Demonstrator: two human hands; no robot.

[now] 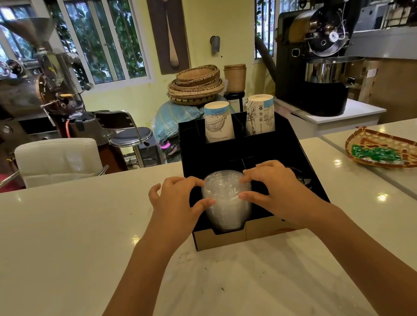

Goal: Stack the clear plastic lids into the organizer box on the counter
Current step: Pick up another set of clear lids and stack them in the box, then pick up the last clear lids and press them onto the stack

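A stack of clear plastic lids (pixel 227 202) stands in the front left compartment of the black organizer box (pixel 238 151) on the white counter. My left hand (pixel 176 203) grips the stack's left side with thumb and fingers. My right hand (pixel 274 189) holds its right side the same way. The bottom of the stack is hidden behind the box's cardboard front wall (pixel 220 237). Two stacks of upside-down paper cups (pixel 218 121) fill the box's rear compartments.
A woven tray (pixel 390 151) with green packets lies on the counter to the right. A seam in the counter (pixel 389 185) runs diagonally at right. Beyond the counter are a white chair (pixel 58 160), a stool and coffee roasting machines.
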